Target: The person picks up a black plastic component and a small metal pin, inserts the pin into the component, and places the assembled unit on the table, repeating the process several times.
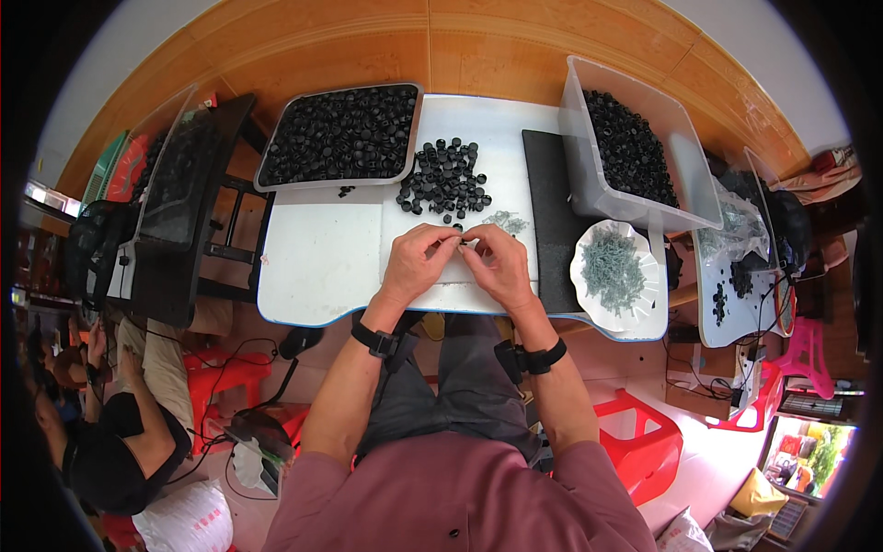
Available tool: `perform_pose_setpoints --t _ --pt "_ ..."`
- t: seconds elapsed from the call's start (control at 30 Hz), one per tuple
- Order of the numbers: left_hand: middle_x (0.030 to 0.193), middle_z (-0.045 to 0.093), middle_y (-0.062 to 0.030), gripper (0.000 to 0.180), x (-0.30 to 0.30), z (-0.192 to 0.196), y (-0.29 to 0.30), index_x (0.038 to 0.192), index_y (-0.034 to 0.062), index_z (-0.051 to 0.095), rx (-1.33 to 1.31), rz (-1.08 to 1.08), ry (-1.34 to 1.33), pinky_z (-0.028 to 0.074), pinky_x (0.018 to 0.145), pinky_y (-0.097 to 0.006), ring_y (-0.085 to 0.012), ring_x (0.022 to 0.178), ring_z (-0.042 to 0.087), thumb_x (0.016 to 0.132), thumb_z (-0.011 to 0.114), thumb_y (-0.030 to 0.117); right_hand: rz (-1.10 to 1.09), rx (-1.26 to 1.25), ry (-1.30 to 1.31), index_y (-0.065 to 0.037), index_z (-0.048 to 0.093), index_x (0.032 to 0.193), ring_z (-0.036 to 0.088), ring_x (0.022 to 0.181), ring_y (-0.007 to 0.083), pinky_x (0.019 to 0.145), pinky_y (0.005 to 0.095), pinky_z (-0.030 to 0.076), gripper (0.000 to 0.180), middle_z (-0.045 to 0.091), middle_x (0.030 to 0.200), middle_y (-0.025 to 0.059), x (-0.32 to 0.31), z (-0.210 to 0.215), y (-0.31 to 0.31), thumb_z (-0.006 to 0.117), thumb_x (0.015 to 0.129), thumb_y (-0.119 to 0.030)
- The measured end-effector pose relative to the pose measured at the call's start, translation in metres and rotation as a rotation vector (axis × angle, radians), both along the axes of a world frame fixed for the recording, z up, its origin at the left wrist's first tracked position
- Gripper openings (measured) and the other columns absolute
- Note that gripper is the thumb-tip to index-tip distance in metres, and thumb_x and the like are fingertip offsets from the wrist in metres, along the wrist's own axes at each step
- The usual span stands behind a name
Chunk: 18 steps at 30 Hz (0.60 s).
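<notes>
I've got both grips clamped, left hand (416, 261) and right hand (501, 264) pinching one small black piece (464, 242) low over the desk (322, 248). Fingers hide most of it, so a sloppy pinch could pop it loose. The fluted white dish (651, 276) sits by the edge; one elbow bump might tip it. Farther off, loose black caps (443, 178) could roll if nudged, and that heaped tray (322, 184) might spill if knocked.
</notes>
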<state>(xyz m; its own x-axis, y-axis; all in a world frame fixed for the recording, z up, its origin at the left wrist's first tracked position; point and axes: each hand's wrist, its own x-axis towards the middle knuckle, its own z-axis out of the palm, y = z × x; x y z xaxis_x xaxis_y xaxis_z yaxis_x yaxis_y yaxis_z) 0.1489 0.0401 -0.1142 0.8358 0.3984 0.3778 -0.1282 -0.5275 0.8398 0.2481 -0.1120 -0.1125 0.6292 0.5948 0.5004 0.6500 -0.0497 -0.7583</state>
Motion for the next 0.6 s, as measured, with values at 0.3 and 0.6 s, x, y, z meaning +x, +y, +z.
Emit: perform_pose_setpoints --t 0.3,0.6 --pt "0.103 0.078 -0.0103 0.019 0.001 0.000 -0.003 0.111 0.0042 0.077 -0.018 0.000 -0.010 0.059 0.076 -0.030 -0.0182 0.085 0.074 0.092 0.073 0.003 0.042 0.044 0.332 -0.004 0.077 0.107 0.063 0.067 0.0113 0.061 0.0266 0.051 0.020 0.076 0.091 0.0073 0.003 -0.009 -0.004 0.077 0.087 -0.004" --pt "0.097 0.077 -0.0092 0.015 0.002 -0.004 -0.001 0.103 0.0031 0.076 -0.011 0.052 -0.020 0.059 0.076 -0.030 -0.0179 0.083 0.074 0.088 0.077 0.003 0.006 0.038 0.352 -0.002 0.077 0.109 0.062 0.066 0.0108 0.062 0.0263 0.052 0.022 0.077 0.091 0.0073 0.002 -0.007 -0.001 0.078 0.087 -0.005"
